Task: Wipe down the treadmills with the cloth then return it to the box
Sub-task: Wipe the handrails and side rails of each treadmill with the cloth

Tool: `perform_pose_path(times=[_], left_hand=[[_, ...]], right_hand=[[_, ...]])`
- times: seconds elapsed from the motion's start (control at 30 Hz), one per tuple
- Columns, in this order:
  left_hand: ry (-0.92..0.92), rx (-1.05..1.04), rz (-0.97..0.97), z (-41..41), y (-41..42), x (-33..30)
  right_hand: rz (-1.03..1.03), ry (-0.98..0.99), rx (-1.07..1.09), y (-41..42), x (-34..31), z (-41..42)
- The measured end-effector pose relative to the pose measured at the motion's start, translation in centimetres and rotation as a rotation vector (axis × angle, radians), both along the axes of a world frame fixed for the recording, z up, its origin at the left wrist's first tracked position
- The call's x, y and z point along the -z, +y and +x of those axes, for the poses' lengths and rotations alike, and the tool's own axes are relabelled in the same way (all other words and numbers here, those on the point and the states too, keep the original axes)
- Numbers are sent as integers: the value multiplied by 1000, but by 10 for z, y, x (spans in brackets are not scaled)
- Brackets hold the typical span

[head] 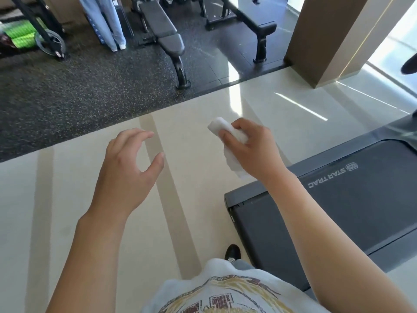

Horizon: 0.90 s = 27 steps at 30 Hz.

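Observation:
My right hand grips a white cloth, which sticks out above my fingers and hangs below my palm, in the air over the pale floor. My left hand is held out to the left of it, holding nothing, its fingers loosely curved and apart from the cloth. The rear end of a dark grey treadmill, marked STAR TRAC on its belt, lies at the right, below and behind my right forearm. No box is in view.
A black speckled rubber mat with two weight benches lies ahead. A person's legs in pale trousers stand at the back left. A brown pillar rises at the right. My shoe is beside the treadmill.

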<state>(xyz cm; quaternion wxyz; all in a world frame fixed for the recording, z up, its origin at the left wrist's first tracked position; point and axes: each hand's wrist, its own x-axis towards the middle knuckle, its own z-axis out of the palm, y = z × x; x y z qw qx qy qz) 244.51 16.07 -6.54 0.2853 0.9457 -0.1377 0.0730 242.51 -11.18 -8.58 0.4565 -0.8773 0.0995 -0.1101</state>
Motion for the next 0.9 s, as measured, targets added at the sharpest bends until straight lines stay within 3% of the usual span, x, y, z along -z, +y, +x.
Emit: perform_pose_path(times=[0.57, 0.9], left_hand=[[1, 399, 42, 197, -161, 15], [-25, 555, -8, 389, -163, 14]], right_hand=[[96, 66, 343, -130, 24, 98], [43, 64, 490, -112, 16, 256]])
